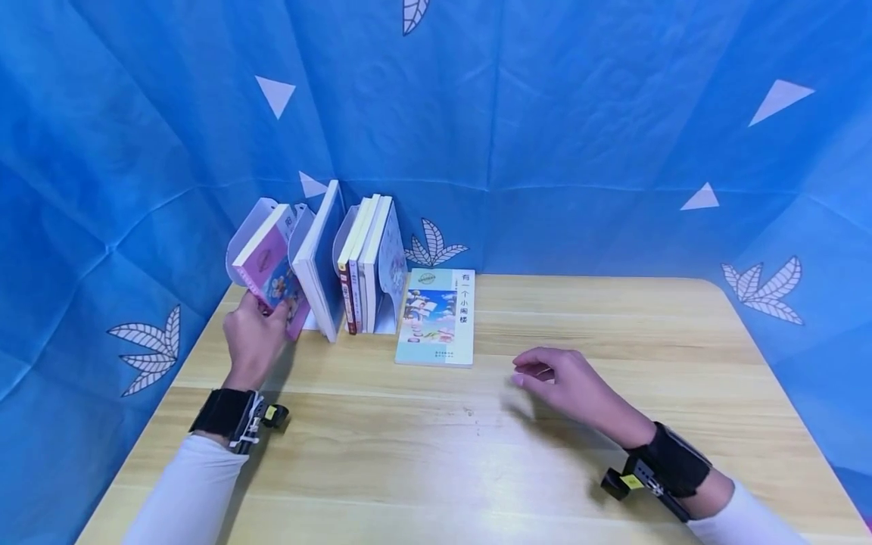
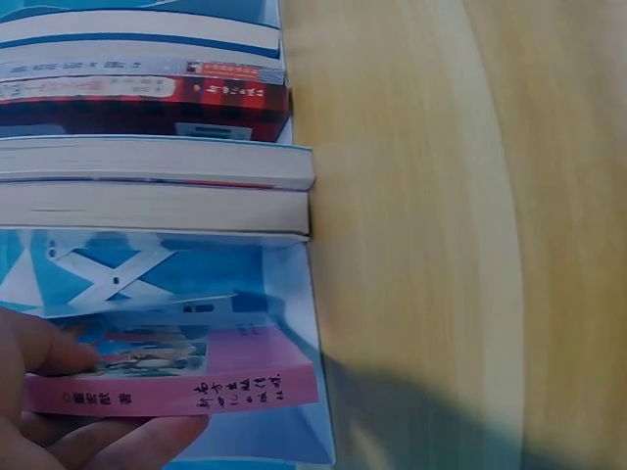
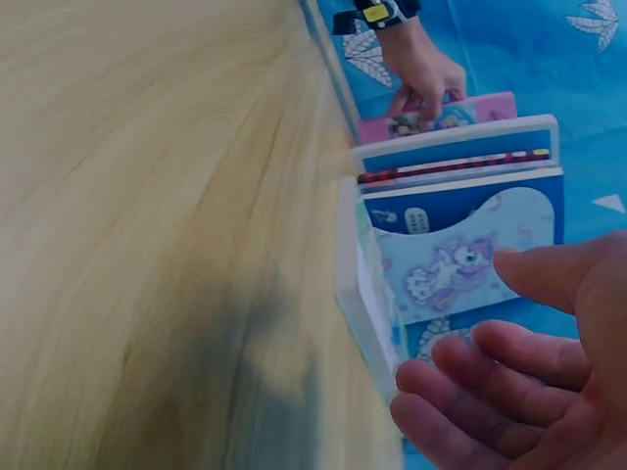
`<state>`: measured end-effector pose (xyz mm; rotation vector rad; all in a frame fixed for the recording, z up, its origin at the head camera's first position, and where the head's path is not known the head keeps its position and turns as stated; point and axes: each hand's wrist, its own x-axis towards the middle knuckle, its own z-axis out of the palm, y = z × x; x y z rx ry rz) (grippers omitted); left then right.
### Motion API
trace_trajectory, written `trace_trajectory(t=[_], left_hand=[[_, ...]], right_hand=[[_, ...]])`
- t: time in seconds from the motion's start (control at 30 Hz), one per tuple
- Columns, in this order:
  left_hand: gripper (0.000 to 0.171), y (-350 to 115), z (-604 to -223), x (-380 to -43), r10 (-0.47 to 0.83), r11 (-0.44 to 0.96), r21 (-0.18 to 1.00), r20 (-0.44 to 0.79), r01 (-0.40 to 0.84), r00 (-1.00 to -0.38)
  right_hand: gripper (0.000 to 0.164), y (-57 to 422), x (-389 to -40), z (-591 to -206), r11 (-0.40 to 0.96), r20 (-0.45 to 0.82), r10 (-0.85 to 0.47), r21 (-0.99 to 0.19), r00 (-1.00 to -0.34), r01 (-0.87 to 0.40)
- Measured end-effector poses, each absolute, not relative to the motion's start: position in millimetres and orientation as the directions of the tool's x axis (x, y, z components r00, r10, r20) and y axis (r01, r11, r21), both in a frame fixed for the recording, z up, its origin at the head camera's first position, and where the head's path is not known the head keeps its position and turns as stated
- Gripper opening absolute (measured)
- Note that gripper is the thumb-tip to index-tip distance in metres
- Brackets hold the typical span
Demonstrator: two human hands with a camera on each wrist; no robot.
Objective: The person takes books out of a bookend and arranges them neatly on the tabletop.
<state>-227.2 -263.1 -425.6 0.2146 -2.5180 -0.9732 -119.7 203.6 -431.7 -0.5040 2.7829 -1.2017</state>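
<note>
My left hand (image 1: 253, 341) grips a pink book (image 1: 272, 265) by its spine, thumb on the cover and fingers underneath. That book leans in the leftmost slot of a book rack (image 1: 250, 227); its pink spine with black lettering faces me in the left wrist view. Two thick white-paged books (image 2: 147, 186) stand beside it, their page edges toward me. My right hand (image 1: 565, 382) hovers over the table with fingers loosely bent and nothing in them. Nearest to it lies a flat book (image 1: 436, 322) with a pale green cover and a sky picture.
Several thin books (image 1: 366, 265) stand upright in the rack's right slot, against an end panel (image 3: 470, 250) printed with a pony. A blue curtain (image 1: 545, 136) hangs behind and beside the wooden table (image 1: 409, 454).
</note>
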Motion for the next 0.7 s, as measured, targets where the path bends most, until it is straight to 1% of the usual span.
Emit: trace_trajectory(t=[0.07, 0.27, 0.53, 0.7], left_hand=[[0.039, -265.4, -424.0, -221.2, -0.283, 0.746, 0.666, 0.352, 0.026, -0.892], [0.040, -270.6, -413.2, -200.8, -0.274, 0.743, 0.669, 0.344, 0.029, -0.898], [0.040, -279.3, -405.0, -178.5, -0.247, 0.771, 0.629, 0.438, 0.098, -0.864], [0.040, -284.8, -402.4, -166.6, -0.231, 0.785, 0.609, 0.458, 0.114, -0.858]], right_hand=[[0.030, 206.0, -116.0, -428.5, 0.641, 0.082, -0.330, -0.712, -0.941, -0.287], [0.029, 210.5, -109.9, -422.0, 0.631, 0.106, -0.332, -0.713, -0.937, -0.305], [0.029, 210.6, -104.7, -418.7, 0.627, 0.125, -0.342, -0.708, -0.932, -0.325], [0.027, 209.8, -100.9, -416.8, 0.624, 0.130, -0.348, -0.707, -0.928, -0.333]])
